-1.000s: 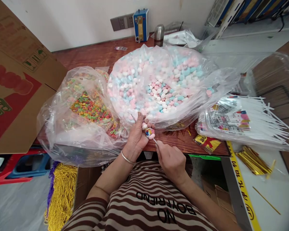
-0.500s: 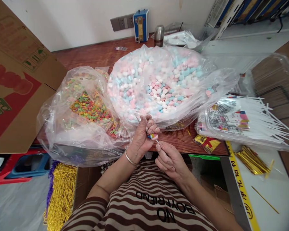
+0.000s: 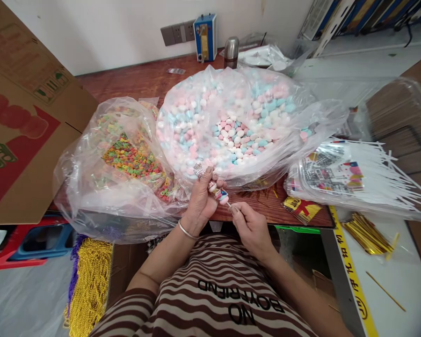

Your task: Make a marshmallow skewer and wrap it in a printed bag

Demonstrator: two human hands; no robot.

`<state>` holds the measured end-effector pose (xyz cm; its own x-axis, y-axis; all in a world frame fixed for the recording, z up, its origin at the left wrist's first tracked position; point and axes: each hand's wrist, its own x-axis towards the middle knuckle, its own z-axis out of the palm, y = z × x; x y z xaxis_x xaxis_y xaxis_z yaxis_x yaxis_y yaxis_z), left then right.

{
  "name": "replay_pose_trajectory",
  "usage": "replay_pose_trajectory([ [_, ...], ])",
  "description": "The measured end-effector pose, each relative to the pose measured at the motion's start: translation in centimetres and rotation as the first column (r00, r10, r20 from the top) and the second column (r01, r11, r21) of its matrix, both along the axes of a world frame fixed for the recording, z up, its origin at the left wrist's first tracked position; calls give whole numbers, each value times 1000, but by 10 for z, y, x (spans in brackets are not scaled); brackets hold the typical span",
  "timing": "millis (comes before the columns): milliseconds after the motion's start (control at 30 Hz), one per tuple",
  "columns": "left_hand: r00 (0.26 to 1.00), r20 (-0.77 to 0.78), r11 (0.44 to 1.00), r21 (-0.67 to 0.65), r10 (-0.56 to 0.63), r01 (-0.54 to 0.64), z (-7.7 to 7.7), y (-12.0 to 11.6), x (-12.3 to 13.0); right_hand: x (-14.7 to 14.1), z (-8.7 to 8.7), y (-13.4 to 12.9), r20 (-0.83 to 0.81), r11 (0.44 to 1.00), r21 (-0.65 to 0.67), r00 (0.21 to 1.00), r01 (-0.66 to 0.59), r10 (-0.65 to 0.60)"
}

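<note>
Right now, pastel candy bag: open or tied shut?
Open. The pastel candy bag has its plastic mouth spread wide, leaving bare candies showing in the middle.

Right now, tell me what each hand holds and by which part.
The left hand pinches the candy-threaded upper part of a thin skewer in its fingers. The right hand grips the skewer's bare lower end.
</note>
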<state>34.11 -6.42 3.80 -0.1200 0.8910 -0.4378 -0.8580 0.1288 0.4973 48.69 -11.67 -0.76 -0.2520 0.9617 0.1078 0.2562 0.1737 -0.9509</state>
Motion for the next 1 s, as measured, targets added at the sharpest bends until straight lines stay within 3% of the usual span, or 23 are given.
replay_pose_trajectory([
  [33,1000,19,1000,21,10,-10,-1,1,-2,0,2,-1,-166,977,-201,985,-77,43],
  [100,997,79,997,74,0,-6,-2,2,-4,0,6,-2,-450,840,-475,893,-261,23],
  [167,991,129,994,111,-36,22,-4,0,0,-3,10,-2,-595,732,-562,803,-384,-36],
  [233,988,140,993,110,-60,45,-5,-2,9,-8,12,-1,-616,738,-557,786,-380,-60],
  [300,993,110,996,80,-53,45,-6,-5,19,-12,11,1,-477,863,-459,878,-208,-42],
  [367,998,66,999,35,-11,9,-8,-7,27,-14,7,2,-159,984,-173,985,38,-66],
  [433,999,27,999,-24,39,-38,-9,-6,28,-15,0,3,178,971,199,970,129,-166],
  [500,998,2,996,-62,68,-68,-10,-5,25,-13,-7,4,375,894,442,891,69,-255],
  [567,998,-9,995,-68,69,-69,-9,-5,20,-10,-10,4,435,850,527,856,10,-279],
  [600,998,-10,996,-61,61,-61,-8,-4,17,-9,-11,5,419,857,515,871,7,-258],
  [667,999,-1,999,-35,33,-33,-8,-4,10,-6,-8,5,296,933,358,944,30,-144],
  [733,1000,16,1000,9,2,-2,-8,-4,5,-3,-4,4,40,1000,24,999,-4,3],
  [767,1000,26,999,33,-11,10,-9,-4,3,-2,-1,4,-120,984,-166,992,-64,44],
  [800,999,35,998,52,-22,20,-10,-3,1,-1,1,3,-276,934,-329,960,-141,47],
  [867,998,43,997,73,-43,40,-11,-3,1,-1,5,3,-505,795,-528,863,-300,-10],
  [933,998,39,995,79,-57,53,-11,-5,6,-4,7,3,-617,705,-588,783,-397,-73],
  [1000,998,20,995,79,-57,56,-12,-8,15,-9,8,5,-650,704,-585,752,-402,-111],
])
